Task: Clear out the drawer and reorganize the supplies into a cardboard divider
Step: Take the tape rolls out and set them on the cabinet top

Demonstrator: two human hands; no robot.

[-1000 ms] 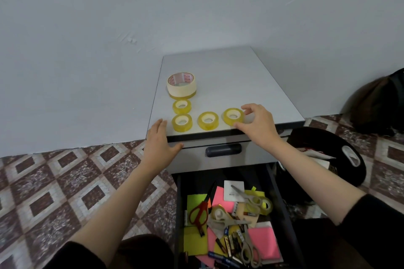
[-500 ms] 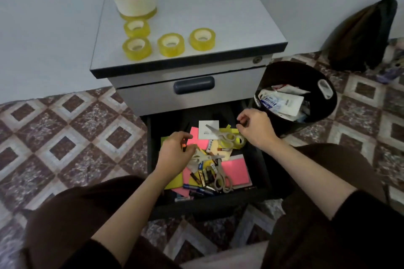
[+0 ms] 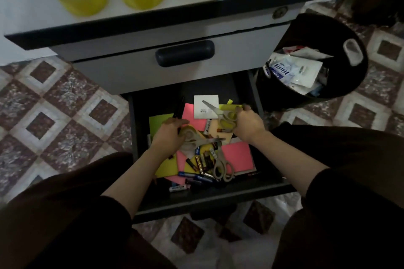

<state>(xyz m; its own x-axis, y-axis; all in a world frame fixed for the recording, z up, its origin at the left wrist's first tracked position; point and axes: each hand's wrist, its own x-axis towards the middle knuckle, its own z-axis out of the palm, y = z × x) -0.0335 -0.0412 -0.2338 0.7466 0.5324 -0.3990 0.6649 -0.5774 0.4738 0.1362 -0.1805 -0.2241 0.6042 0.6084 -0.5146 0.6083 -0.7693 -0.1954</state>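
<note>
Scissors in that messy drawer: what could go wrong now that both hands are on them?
1. The left hand grips the lower scissors, whose bare blades point toward the right hand: a nick seems possible.
2. The right hand grips the upper scissors, lying on a white card; lifting may drag it.
3. Loose batteries beside the lower scissors could roll or scatter.

Drawer (image 3: pixel 207 201) of scissors (image 3: pixel 223 166), batteries (image 3: pixel 202 162), coloured paper sheets (image 3: pixel 237 156)
</note>
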